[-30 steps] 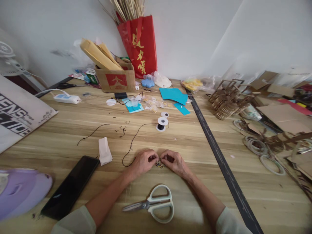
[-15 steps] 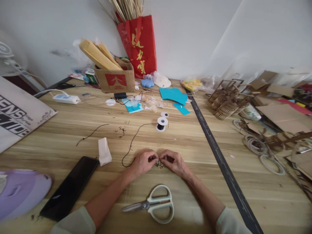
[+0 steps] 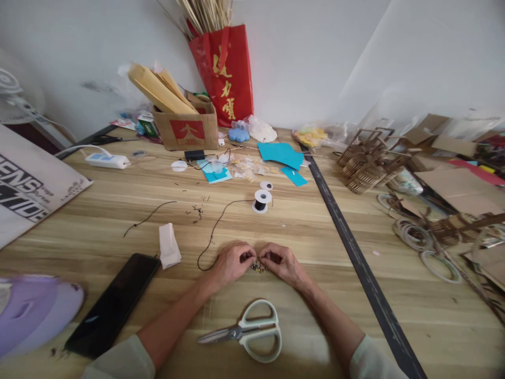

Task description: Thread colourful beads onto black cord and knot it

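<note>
On the worktop [image 3: 307, 231], left hand [image 3: 238, 259] and right hand [image 3: 281, 261]: each grip pinched closed, contents too small to tell. Cord [image 3: 213, 231], running to the left hand: likely limp; hold near its end. Beads [image 3: 259, 267], between the hands: likely hard, prone to roll; pinch singly.

The desk [image 3: 311, 226] has a pale brown wood-grain top crossed by a long dark grey strip [image 3: 347, 237]. Directly on it lie a small cluster of multicoloured beads [image 3: 259, 267], scissors with pale looped handles and metal blades [image 3: 239, 332], a white-flanged spool wound with black cord [image 3: 261, 204], a folded white paper piece [image 3: 169, 246], a black rectangular phone [image 3: 112, 305] and scattered short black snippets [image 3: 198, 212]. Farther back are bright blue sheets [image 3: 281, 153], a brown cardboard box with a red panel [image 3: 189, 133] and woven brown baskets [image 3: 361, 179].
</note>
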